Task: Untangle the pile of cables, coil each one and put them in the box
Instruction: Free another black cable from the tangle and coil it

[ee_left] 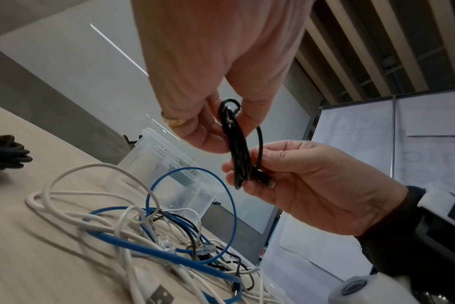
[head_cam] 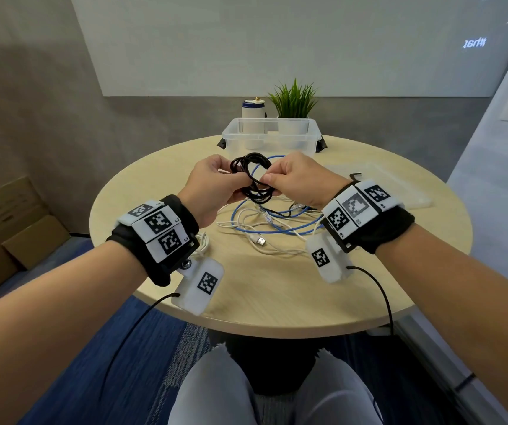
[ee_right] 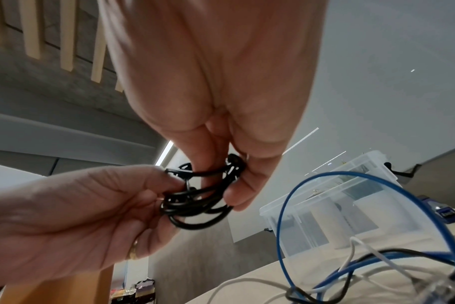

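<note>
Head view: left hand and right hand meeting at centre frame above the round bench, both pinching a coiled black cable, each grip clenched on it. Left wrist view: coil hanging edge-on between the fingers, plug end lying under the right thumb. Right wrist view: black loops bunching between both sets of fingertips. Still lying tangled on the bench just below the hands: blue cable and white cables, with a USB plug pointing toward lower frame. Standing beyond the hands toward upper centre: clear plastic box, open. Resting at right of frame: clear lid.
</note>
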The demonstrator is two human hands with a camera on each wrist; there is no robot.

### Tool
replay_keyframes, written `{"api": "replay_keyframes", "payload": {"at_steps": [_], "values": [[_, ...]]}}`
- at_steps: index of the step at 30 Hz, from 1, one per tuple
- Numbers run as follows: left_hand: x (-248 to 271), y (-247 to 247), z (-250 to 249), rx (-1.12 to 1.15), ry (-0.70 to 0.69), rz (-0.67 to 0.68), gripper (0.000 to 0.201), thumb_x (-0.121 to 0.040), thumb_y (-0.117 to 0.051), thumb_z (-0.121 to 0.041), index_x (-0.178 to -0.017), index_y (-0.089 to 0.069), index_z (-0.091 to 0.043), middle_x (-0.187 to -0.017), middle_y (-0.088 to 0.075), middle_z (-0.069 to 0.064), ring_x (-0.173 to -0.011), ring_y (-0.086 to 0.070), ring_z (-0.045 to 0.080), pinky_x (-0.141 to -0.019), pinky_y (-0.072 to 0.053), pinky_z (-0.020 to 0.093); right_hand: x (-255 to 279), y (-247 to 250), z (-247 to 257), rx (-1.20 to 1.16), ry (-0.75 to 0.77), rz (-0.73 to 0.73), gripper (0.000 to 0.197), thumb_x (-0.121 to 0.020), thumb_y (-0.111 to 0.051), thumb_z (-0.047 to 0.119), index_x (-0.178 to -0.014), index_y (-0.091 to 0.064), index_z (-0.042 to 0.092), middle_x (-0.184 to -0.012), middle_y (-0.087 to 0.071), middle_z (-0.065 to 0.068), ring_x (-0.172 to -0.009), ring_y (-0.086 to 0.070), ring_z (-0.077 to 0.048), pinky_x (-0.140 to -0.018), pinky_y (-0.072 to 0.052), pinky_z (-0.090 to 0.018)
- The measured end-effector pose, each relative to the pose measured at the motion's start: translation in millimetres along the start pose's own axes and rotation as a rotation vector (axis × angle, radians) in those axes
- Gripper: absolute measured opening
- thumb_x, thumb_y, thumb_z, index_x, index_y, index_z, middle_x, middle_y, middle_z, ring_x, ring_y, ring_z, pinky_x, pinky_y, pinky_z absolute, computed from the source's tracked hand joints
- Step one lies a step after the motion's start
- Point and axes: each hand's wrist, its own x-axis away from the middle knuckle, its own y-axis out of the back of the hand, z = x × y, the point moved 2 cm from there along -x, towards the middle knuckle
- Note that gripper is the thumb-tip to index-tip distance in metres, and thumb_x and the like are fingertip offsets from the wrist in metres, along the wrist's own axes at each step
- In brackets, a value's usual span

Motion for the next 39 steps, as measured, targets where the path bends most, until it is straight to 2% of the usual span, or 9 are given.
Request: {"api": "replay_keyframes", "payload": {"at_steps": [5, 8, 10, 17, 24, 31, 33, 36, 39], "values": [[2, 2, -2, -0.017, 0.032, 0.01, 0.027, -0.077, -0.072, 0.003, -0.081, -0.049, -0.01, -0.079, -0.066, 0.013, -0.065, -0.068, 0.02, -0.058, -0.054, 0.023, 4, 0, 0, -0.014, 0.048, 0.021, 0.032, -0.093, -0.058, 0.033, -0.094, -0.074, 0.005, -0.095, -0.065, -0.03, -0.073, -0.052, -0.022, -0.078, -0.05, -0.047], [3, 3, -3, 0.004, 0.045, 0.024, 0.025, -0.077, -0.071, 0.005, -0.08, -0.05, -0.009, -0.078, -0.066, 0.012, -0.063, -0.068, 0.02, -0.061, -0.057, 0.025, 6, 2, 1, -0.023, 0.057, 0.005, 0.021, -0.09, -0.063, 0.023, -0.101, -0.075, 0.01, -0.089, -0.069, -0.008, -0.071, -0.053, -0.009, -0.067, -0.044, -0.025], [4, 3, -4, 0.031, 0.051, 0.05, 0.023, -0.078, -0.07, 0.007, -0.081, -0.052, -0.007, -0.08, -0.067, 0.014, -0.064, -0.069, 0.021, -0.064, -0.059, 0.028, 5, 3, 2, 0.0, 0.056, 0.001, 0.019, -0.088, -0.066, 0.02, -0.102, -0.075, 0.012, -0.088, -0.069, 0.0, -0.073, -0.055, -0.005, -0.068, -0.042, -0.019], [4, 0, -4, -0.028, 0.047, 0.071, 0.021, -0.08, -0.064, 0.012, -0.089, -0.055, -0.005, -0.087, -0.067, 0.018, -0.073, -0.07, 0.025, -0.073, -0.06, 0.033, 1, 0, 3, 0.12, 0.047, -0.058, 0.015, -0.087, -0.065, 0.019, -0.095, -0.076, 0.012, -0.088, -0.07, -0.004, -0.084, -0.061, -0.018, -0.076, -0.049, -0.031], [8, -6, -2, -0.095, 0.04, 0.039, 0.019, -0.078, -0.068, 0.007, -0.086, -0.056, -0.006, -0.094, -0.066, 0.023, -0.084, -0.069, 0.034, -0.081, -0.057, 0.04, 2, -1, 3, 0.128, 0.017, -0.008, 0.011, -0.081, -0.073, 0.023, -0.089, -0.076, 0.016, -0.084, -0.069, 0.001, -0.08, -0.06, -0.013, -0.074, -0.049, -0.026], [4, -6, -1, -0.126, 0.017, 0.016, 0.019, -0.077, -0.069, 0.004, -0.082, -0.055, -0.008, -0.094, -0.066, 0.022, -0.079, -0.069, 0.029, -0.074, -0.059, 0.034, 2, -3, 2, 0.116, 0.018, 0.001, 0.016, -0.082, -0.07, 0.026, -0.089, -0.077, 0.012, -0.085, -0.072, -0.009, -0.083, -0.062, -0.023, -0.077, -0.051, -0.037], [2, -6, 0, -0.137, 0.014, 0.007, 0.019, -0.077, -0.07, 0.004, -0.08, -0.055, -0.008, -0.091, -0.065, 0.021, -0.076, -0.069, 0.027, -0.073, -0.059, 0.033, 2, -4, 1, 0.118, 0.022, -0.002, 0.018, -0.081, -0.069, 0.027, -0.086, -0.077, 0.012, -0.086, -0.07, -0.014, -0.077, -0.059, -0.026, -0.072, -0.05, -0.038], [3, -7, 2, -0.155, 0.006, 0.031, 0.02, -0.078, -0.071, 0.004, -0.078, -0.055, -0.008, -0.091, -0.064, 0.021, -0.076, -0.068, 0.029, -0.075, -0.059, 0.034, 2, -6, 1, 0.115, -0.01, -0.035, 0.015, -0.078, -0.065, 0.021, -0.08, -0.077, 0.013, -0.079, -0.069, -0.014, -0.064, -0.051, -0.014, -0.06, -0.043, -0.028], [3, -8, 2, -0.165, -0.004, 0.058, 0.019, -0.081, -0.067, 0.004, -0.08, -0.054, -0.009, -0.091, -0.065, 0.021, -0.077, -0.068, 0.029, -0.075, -0.059, 0.034, 2, -4, 1, 0.125, -0.044, -0.051, 0.015, -0.079, -0.062, 0.017, -0.076, -0.075, 0.009, -0.065, -0.061, -0.011, -0.057, -0.045, -0.014, -0.055, -0.038, -0.024]]}}
